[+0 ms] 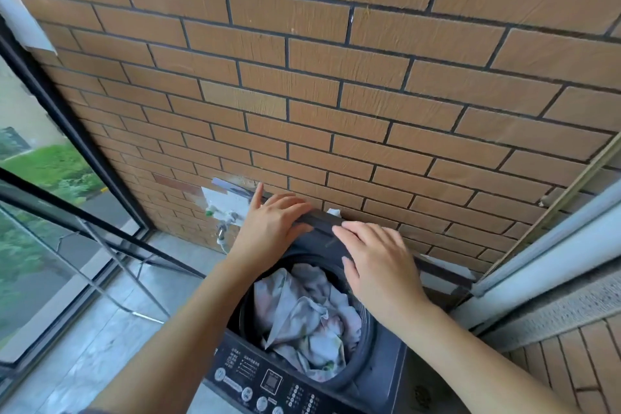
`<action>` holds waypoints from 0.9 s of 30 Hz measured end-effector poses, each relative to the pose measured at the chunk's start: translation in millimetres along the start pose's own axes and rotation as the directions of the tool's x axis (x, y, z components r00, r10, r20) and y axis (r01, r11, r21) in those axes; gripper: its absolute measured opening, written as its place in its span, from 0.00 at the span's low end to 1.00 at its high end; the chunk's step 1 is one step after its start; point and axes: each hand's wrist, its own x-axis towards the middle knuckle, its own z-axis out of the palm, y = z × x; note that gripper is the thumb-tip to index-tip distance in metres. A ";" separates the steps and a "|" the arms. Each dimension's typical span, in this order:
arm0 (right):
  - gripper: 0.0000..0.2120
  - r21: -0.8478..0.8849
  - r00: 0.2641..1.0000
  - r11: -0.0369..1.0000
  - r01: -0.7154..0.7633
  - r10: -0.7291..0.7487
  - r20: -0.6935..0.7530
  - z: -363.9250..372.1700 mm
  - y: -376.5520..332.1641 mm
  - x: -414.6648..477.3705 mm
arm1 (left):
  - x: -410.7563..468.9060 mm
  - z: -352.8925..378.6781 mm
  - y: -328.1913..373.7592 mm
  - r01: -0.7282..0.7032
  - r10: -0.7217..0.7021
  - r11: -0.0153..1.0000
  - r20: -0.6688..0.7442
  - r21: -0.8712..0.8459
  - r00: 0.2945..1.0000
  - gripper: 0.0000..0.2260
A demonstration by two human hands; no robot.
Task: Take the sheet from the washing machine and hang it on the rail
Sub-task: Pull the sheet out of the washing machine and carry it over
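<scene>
At the brick wall end of the balcony: top-loading washing machine at 6 o'clock, lid folded up against the bricks.

Left to right:
- Window fills 9 o'clock.
- Thin metal frame stands just inside it, at 8 o'clock. Cannot tell whether this is the rail.
- Tap on the wall, just left of the machine.
- Left hand: grip clenched on the lid's top edge, fingers over the edge, thumb on the near face, index finger lifted clear.
- Sheet: pale, crumpled, bunched in the drum below both hands, untouched.
- Right hand: grip released, fingers straight, palm flat on the lid's near face, at 3 o'clock of the drum.

Step in hand, as judged: opening the machine and settling the lid upright. Sheet not yet taken, so the task is barely begun.

Next move calls for both hands coming off the lid once it stands by itself, then going down into the drum. Take a full-fingered hold on a raised fold and lift straight up so the fabric clears the rim. Sheet is probably wet, heavy and twisted. Expect it to need two hands and a shake-out before the rail.
</scene>
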 end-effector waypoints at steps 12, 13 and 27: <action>0.36 -0.223 0.993 0.971 -0.086 0.102 0.059 5.0 57.5 49.0 | 88.5 15.9 9.0 0.051 -0.051 0.990 0.002 0.135 0.999 0.25; 0.35 -0.215 0.993 0.973 -0.090 0.105 0.059 4.1 62.3 53.9 | 90.8 17.3 10.2 0.046 -0.046 0.988 0.002 0.146 0.999 0.26; 0.32 -0.173 0.987 0.978 -0.120 0.136 0.084 2.6 107.3 102.1 | 149.9 29.4 8.0 0.042 -0.121 0.961 0.282 0.272 0.952 0.33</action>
